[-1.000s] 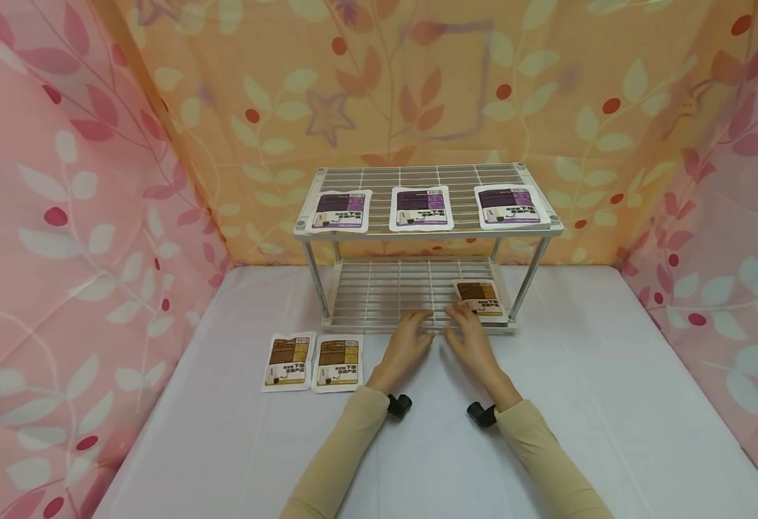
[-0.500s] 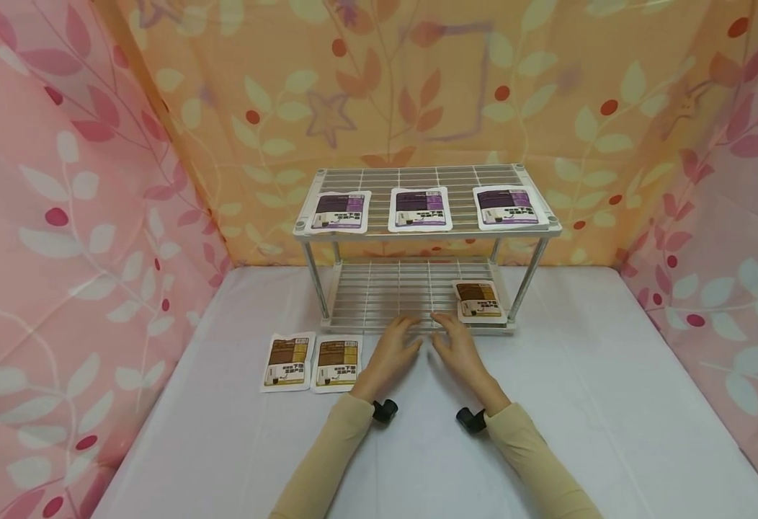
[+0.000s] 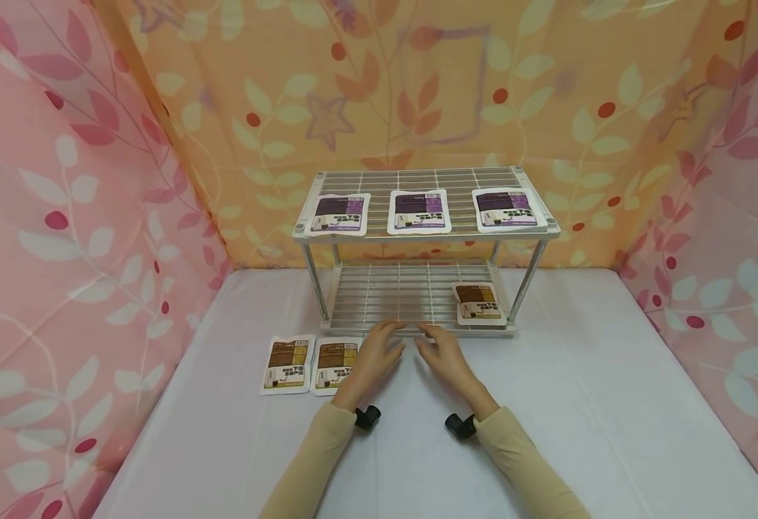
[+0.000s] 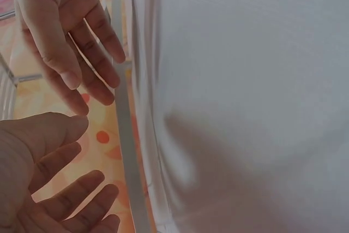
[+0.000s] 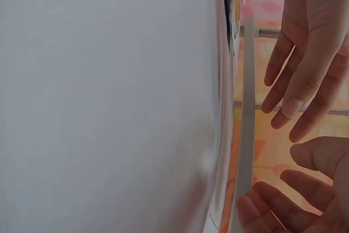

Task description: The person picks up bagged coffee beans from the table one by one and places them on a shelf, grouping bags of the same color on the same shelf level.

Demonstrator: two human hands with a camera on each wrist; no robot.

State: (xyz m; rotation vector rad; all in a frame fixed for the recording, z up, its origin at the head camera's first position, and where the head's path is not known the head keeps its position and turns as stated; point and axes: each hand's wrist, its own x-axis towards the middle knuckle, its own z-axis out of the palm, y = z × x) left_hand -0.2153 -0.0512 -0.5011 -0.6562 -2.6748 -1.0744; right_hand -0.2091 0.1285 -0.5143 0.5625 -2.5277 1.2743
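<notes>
Although the rack (image 3: 527,282) and all packets lie as they did one second earlier, both hands have shifted. The left hand (image 3: 374,358) and right hand (image 3: 444,358) have drawn back toward the person and to the left. Earlier the right hand overlapped the corner of the brown packet (image 3: 479,303) on the lower shelf (image 3: 385,288); it is now well apart from it. The left hand and wrist now cover the right edge of one brown packet (image 3: 335,362) on the worktop (image 3: 411,468), seen from the head; contact there cannot be told.

Fingers of both hands are loosely spread and slightly bent, the two sets facing each other, near but apart, at the front rail of the lower shelf. Whether they touch the rail cannot be told.

Contents of the rack: the upper shelf (image 3: 379,238) bears purple packets, left (image 3: 339,215), middle (image 3: 419,212) and right (image 3: 505,209), along its front; the lower shelf bears one brown packet at its right end. A further brown packet (image 3: 288,365) lies leftmost on the worktop, just beside its neighbour.

Count: one rack, two shelves, three purple packets, three brown packets, two hands.
</notes>
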